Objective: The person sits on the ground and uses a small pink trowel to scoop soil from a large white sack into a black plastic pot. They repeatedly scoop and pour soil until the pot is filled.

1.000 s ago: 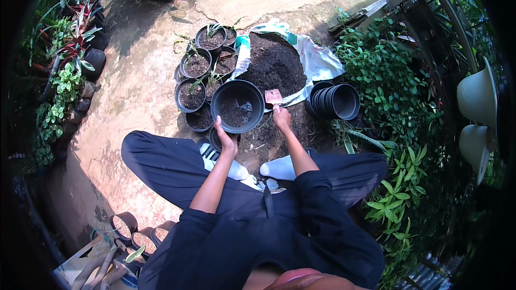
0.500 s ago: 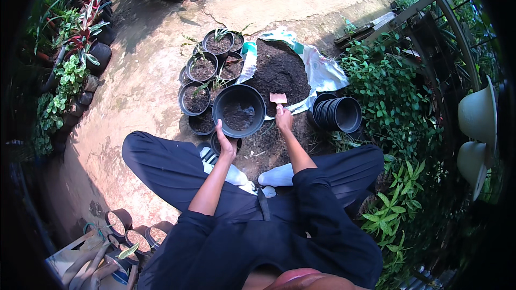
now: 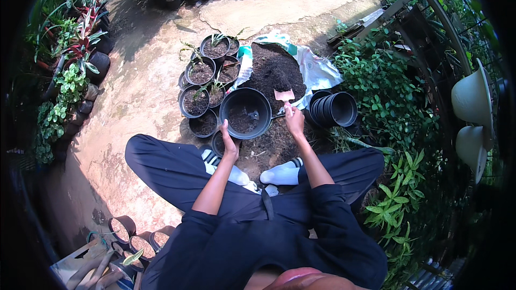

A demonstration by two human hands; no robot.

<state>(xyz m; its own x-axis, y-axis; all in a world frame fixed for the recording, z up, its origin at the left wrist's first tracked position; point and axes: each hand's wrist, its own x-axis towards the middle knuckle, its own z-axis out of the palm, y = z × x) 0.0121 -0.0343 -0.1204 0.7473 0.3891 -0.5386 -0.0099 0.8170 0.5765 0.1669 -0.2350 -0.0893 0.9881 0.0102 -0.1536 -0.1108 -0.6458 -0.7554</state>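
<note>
My left hand (image 3: 229,142) grips the near left side of a large black plastic pot (image 3: 244,95), thumb up along its wall. The pot tilts toward me, with some dark soil and a small pale patch inside. In my right hand (image 3: 294,121), fingers wrap the handle of a small pinkish hand trowel (image 3: 284,95). Its blade rests at the near edge of a heap of dark soil (image 3: 274,70), right of the pot. Under the heap lies an opened white and green plastic sack (image 3: 320,70).
Smaller black pots of soil, several with seedlings, cluster left of the large pot, including one pot (image 3: 185,108). Stacked empty black pots (image 3: 356,110) lie right of the sack. Leafy plants (image 3: 371,75) and a metal frame (image 3: 446,8) border the right. Potted plants (image 3: 78,83) line the left.
The large pot has shifted slightly right in my left hand's grip. My right hand and the trowel have also moved a little right along the soil's near edge. The view has shifted slightly.
</note>
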